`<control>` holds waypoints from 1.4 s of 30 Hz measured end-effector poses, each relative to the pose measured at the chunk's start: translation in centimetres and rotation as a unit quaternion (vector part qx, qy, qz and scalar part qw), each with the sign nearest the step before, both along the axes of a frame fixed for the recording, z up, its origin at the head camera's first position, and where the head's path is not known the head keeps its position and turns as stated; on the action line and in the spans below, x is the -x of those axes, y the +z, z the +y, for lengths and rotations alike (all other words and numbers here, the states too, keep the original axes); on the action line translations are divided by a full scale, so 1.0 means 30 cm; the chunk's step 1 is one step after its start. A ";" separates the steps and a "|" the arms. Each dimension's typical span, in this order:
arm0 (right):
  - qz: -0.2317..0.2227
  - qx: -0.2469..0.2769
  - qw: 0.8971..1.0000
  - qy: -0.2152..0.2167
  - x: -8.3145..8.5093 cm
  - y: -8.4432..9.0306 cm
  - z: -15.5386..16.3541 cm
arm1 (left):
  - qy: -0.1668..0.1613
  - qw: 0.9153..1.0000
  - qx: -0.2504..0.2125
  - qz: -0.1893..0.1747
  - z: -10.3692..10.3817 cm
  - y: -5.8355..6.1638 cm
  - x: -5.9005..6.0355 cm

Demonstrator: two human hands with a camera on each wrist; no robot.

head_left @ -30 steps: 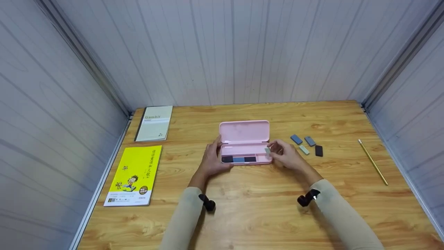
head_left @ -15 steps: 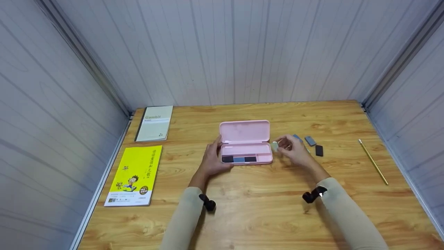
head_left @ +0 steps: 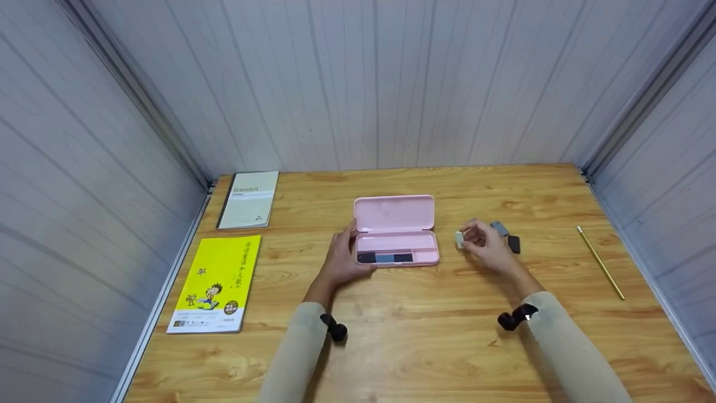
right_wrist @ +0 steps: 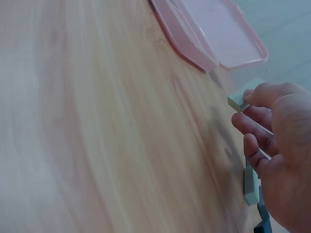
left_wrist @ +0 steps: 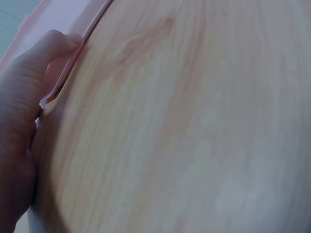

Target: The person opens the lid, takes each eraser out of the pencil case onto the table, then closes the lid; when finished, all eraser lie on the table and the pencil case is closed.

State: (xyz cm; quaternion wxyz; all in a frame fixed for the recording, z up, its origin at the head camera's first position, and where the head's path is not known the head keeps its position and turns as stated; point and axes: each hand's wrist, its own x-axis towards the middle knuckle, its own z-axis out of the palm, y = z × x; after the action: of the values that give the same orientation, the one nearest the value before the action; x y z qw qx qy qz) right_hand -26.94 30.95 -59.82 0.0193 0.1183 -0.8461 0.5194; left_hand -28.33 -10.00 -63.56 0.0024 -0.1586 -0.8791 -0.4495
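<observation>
An open pink pencil case (head_left: 394, 214) lies mid-table, its lid folded back. My left hand (head_left: 342, 260) grips its left end, with the thumb along the front edge in the left wrist view. Inside the front compartment sit two dark erasers and a blue eraser (head_left: 385, 258) in a row; the small section on their right holds nothing. To the right of the case, my right hand (head_left: 486, 246) pinches a pale green eraser (right_wrist: 237, 99) between thumb and fingers. Behind that hand are a grey-blue eraser (head_left: 499, 228) and a black eraser (head_left: 514, 244). Another pale green eraser (right_wrist: 251, 184) shows below the fingers.
A gold pencil (head_left: 601, 263) lies on the far right of the wooden table. On the left are a yellow book (head_left: 218, 280) and, behind it, a pale notebook (head_left: 249, 198). Panelled walls rise at the back and both sides.
My right hand has moved right with the pale green eraser, from over the case's right section to the table beside the loose erasers. My left hand and the case have stayed put.
</observation>
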 end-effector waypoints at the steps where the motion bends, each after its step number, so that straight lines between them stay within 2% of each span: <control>1: 0.002 0.000 1.000 0.001 -0.001 -0.004 0.004 | 0.000 1.000 0.000 -0.001 0.000 0.000 -0.001; 9: 0.000 -0.010 1.000 0.002 -0.008 -0.027 0.019 | -0.001 1.000 0.001 0.001 0.002 0.005 -0.002; 17: -0.011 -0.029 0.999 -0.012 -0.008 -0.023 0.015 | 0.004 1.000 -0.004 -0.009 0.003 0.002 0.001; 27: 0.006 -0.011 1.000 -0.012 -0.010 -0.024 0.012 | 0.000 1.000 -0.001 0.009 0.000 0.004 0.002; 36: -0.002 -0.012 1.000 0.000 -0.009 0.002 0.014 | -0.002 1.000 -0.002 -0.006 0.001 0.006 -0.001; 42: 0.000 -0.027 1.000 0.007 -0.004 0.020 -0.004 | -0.001 1.000 0.002 -0.001 -0.001 0.009 -0.003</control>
State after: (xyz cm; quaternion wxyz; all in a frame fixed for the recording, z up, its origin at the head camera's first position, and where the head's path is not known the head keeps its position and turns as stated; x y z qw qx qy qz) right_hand -26.82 30.83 -59.22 0.0129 0.1249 -0.8588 0.4967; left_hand -28.24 -10.02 -63.30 0.0007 -0.1591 -0.8797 -0.4481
